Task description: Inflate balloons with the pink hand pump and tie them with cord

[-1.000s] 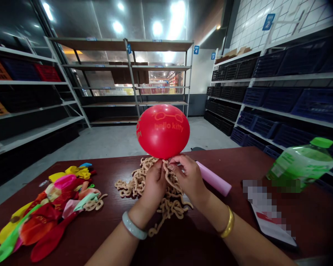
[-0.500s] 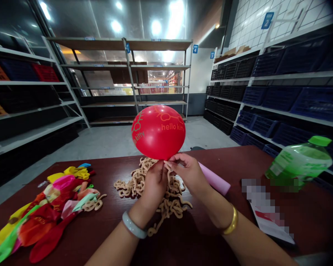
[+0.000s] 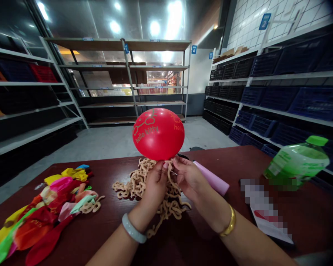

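Note:
A blown-up red balloon with "hello kitty" print stands upright above my hands. My left hand pinches it at the neck, thumb uppermost; the neck itself is mostly hidden. At the same spot my right hand has its thumb and fingertips closed on a strand of thick beige cord, which hangs down between the hands. Below and behind them a tangled heap of the same cord lies on the dark red-brown table.
Uninflated coloured balloons are piled at the left, with a short cord piece beside them. A pink cylinder lies behind my right hand. A green-capped bottle and a partly blurred flat object are at the right. Shelves stand beyond.
The balloon has turned, bringing the left print further to the front. My right fingers have shifted slightly at the neck, while my left hand keeps its pinch.

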The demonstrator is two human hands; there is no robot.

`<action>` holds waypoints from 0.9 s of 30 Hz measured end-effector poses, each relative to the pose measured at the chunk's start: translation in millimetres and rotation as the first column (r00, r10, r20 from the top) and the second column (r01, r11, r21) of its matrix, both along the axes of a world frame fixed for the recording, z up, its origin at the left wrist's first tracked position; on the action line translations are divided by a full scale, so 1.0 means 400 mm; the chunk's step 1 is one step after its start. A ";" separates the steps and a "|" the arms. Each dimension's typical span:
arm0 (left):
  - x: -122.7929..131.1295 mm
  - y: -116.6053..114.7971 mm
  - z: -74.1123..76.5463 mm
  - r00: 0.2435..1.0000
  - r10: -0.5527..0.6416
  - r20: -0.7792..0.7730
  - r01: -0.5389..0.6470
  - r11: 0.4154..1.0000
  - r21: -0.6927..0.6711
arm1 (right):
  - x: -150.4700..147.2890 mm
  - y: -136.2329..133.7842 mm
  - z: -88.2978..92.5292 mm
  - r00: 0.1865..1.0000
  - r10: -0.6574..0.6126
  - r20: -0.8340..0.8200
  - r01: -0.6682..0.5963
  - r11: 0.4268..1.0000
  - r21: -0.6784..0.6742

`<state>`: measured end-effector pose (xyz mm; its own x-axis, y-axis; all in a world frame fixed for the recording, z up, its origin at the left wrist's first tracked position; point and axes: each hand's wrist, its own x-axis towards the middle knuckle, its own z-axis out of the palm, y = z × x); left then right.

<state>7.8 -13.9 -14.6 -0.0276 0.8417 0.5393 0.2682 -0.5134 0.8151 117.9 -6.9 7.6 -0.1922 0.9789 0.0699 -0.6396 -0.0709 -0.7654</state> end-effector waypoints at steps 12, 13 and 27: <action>-0.014 0.017 -0.018 0.985 0.128 -0.117 -0.125 0.992 0.033 | 0.004 -0.002 0.027 0.975 -0.100 0.200 0.092 0.994 0.050; -0.015 0.017 -0.018 0.981 0.136 -0.141 -0.133 0.991 0.035 | 0.006 0.001 0.025 0.967 -0.101 0.235 0.086 0.994 0.074; 0.003 0.028 -0.030 0.990 -0.019 0.136 0.034 0.994 -0.103 | 0.034 0.022 0.030 0.977 -0.005 0.211 -0.010 0.997 0.070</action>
